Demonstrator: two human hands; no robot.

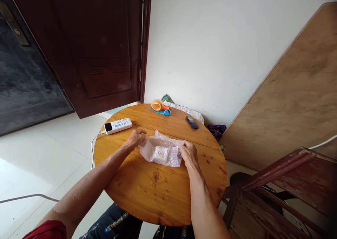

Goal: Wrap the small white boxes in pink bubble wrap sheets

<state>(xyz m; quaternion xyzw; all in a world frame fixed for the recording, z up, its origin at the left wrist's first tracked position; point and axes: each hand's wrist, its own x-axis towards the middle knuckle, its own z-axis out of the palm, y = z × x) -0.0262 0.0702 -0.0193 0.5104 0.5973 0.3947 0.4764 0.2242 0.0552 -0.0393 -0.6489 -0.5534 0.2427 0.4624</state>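
A sheet of bubble wrap (174, 157) lies on the round wooden table, partly folded over a small pale box-like item (161, 153) with a reddish mark. The item shows blurred through the plastic, so its kind is unclear. At the sheet's left end, my left hand (136, 139) grips the edge, with a finger stretched out above it. My right hand (189, 152) pinches the upper right edge between thumb and fingers.
On the table (156, 197) are a tape dispenser (160, 107) at the back, a dark pixelated object (192, 122) to its right, and a white power bank (118, 126) with a cable at the left. A wooden stair frame (279, 168) stands at the right.
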